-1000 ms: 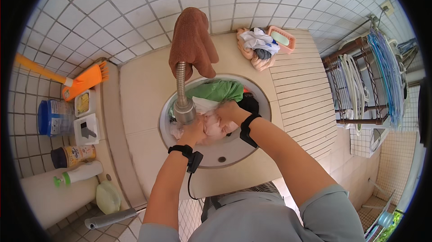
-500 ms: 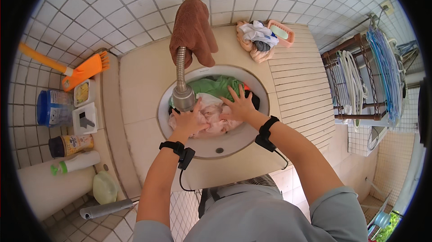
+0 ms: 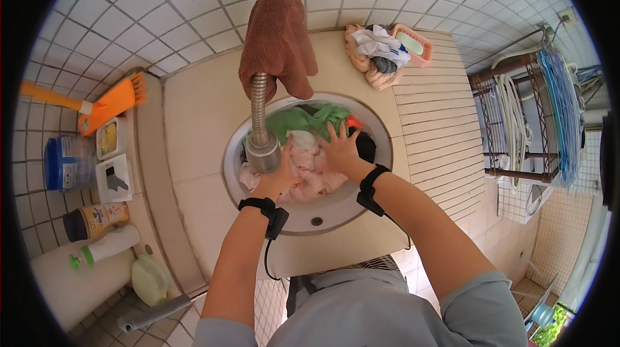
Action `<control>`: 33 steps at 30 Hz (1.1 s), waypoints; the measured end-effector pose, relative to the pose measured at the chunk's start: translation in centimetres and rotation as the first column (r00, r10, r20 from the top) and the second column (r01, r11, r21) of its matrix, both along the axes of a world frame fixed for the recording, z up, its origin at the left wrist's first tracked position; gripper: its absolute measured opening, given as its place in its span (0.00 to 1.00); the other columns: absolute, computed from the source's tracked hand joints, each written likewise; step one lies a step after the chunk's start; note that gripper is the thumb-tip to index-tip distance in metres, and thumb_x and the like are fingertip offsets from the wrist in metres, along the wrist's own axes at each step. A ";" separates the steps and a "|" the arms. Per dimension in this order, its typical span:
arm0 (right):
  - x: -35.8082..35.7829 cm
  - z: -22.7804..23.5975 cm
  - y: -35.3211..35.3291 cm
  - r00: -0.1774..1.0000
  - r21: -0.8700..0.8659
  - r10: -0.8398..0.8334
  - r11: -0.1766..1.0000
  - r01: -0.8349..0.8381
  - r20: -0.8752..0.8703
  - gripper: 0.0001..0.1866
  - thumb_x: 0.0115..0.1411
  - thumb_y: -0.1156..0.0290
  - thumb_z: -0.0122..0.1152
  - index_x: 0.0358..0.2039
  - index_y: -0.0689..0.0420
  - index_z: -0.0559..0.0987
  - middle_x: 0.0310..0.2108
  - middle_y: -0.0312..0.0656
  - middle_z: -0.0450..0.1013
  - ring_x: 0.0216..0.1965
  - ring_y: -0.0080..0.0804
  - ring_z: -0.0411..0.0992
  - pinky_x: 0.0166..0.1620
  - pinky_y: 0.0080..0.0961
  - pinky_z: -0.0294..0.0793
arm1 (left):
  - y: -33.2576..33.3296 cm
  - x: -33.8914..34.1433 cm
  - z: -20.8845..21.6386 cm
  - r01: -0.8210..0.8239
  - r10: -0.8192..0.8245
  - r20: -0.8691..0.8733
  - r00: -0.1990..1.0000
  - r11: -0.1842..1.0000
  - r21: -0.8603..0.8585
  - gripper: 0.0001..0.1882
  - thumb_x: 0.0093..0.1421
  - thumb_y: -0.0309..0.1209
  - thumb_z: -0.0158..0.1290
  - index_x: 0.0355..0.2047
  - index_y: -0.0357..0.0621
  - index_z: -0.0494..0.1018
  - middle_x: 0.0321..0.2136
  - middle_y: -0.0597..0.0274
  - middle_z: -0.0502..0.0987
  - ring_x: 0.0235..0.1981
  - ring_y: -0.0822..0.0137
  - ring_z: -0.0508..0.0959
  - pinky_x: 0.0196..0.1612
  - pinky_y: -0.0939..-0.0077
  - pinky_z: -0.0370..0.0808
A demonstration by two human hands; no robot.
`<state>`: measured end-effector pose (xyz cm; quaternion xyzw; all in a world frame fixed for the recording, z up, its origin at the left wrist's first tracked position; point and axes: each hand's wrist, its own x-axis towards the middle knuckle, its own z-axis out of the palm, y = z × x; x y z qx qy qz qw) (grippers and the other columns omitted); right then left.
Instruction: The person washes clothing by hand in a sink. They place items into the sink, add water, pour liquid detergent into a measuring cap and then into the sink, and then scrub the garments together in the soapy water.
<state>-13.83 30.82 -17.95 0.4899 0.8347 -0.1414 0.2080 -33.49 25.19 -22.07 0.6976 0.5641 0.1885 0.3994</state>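
Both my hands are down on wet laundry in an oval white sink. My left hand presses on pale pink cloth, thumb and a finger apart; the metal faucet head hides part of it. On the right side of the heap, my right hand lies with fingers spread, fingertips at the edge of a green garment. Black cloth and a bit of red-orange cloth show beside that hand. Neither hand appears to grip anything.
A brown towel drapes over the faucet's bendable neck. Behind the sink sit bundled clothes and a pink soap dish. Bottles, small trays and an orange brush line the left; a hanger rack stands right.
My left hand has slid slightly right and under the faucet head. My right hand's fingers have drawn a little closer together on the cloth. The view has shifted slightly.
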 end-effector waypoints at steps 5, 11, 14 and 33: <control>-0.6 0.9 -0.9 0.996 0.045 -0.058 0.998 0.054 0.075 0.50 0.42 0.35 0.56 0.63 0.41 0.51 0.63 0.46 0.46 0.61 0.64 0.43 0.48 0.75 0.45 | -0.4 3.4 5.1 -0.038 -0.058 -0.697 0.715 0.992 -0.123 0.61 0.34 0.52 0.64 0.64 0.54 0.39 0.61 0.32 0.34 0.59 0.30 0.46 0.56 0.36 0.48; -3.2 4.3 1.0 0.806 0.232 0.020 0.962 0.147 -0.592 0.38 0.50 0.60 0.57 0.60 0.53 0.54 0.58 0.54 0.53 0.51 0.54 0.62 0.47 0.48 0.64 | -4.8 0.5 5.1 0.032 0.045 -0.627 0.778 0.993 0.111 0.43 0.46 0.48 0.57 0.60 0.51 0.53 0.54 0.45 0.62 0.55 0.45 0.62 0.52 0.47 0.59; -6.5 5.5 2.1 0.549 0.215 -0.034 0.898 0.383 -0.835 0.30 0.51 0.64 0.57 0.52 0.65 0.61 0.51 0.57 0.60 0.42 0.53 0.67 0.40 0.38 0.70 | -7.5 -1.1 5.8 0.019 0.118 -0.608 0.785 0.977 0.213 0.33 0.47 0.48 0.56 0.52 0.48 0.65 0.50 0.49 0.68 0.53 0.48 0.65 0.49 0.51 0.62; -10.0 3.2 5.7 0.772 0.441 0.030 0.835 0.330 -0.635 0.37 0.51 0.67 0.55 0.59 0.65 0.53 0.63 0.51 0.44 0.62 0.42 0.49 0.61 0.31 0.51 | -12.4 -0.9 6.1 -0.003 0.105 -0.621 0.777 0.987 0.162 0.32 0.50 0.44 0.55 0.55 0.49 0.62 0.60 0.49 0.53 0.58 0.51 0.58 0.56 0.48 0.56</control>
